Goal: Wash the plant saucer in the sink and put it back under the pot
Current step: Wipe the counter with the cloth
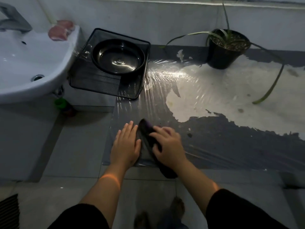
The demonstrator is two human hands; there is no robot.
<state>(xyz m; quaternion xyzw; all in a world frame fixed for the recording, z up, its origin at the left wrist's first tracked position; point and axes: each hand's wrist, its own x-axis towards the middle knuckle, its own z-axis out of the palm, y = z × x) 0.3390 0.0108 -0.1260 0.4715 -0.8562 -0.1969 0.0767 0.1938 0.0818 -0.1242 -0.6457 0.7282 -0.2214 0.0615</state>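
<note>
Reaching down side by side, both hands worked at a dark cloth [146, 139] on the plastic-covered surface [206, 142]. The left hand [126, 144] lay flat with its fingers straight and together, pressing the cloth's left edge. The right hand [166, 144] had its fingers curled over the cloth's upper part and seemed to grip it; blur hid the fingertips. Both forearms stretched forward from dark sleeves, wrists low, palms down.

Well ahead and to the left of the hands sat the plant saucer [118, 57], black and glossy, resting in a black mesh tray [105, 86] just beside the sink [29, 63]. Farther ahead and to the right stood the pot [228, 48] with its plant, directly on the surface with nothing under it, well apart from the saucer.

Judging from this, the saucer had yet to go back under the pot. The plastic film looked slick and wrinkled, so a pot tilted for the saucer could slide or tip and spill soil. The long trailing leaves [270, 85] could snag a reaching arm, and a wet saucer might slip from the fingers.
</note>
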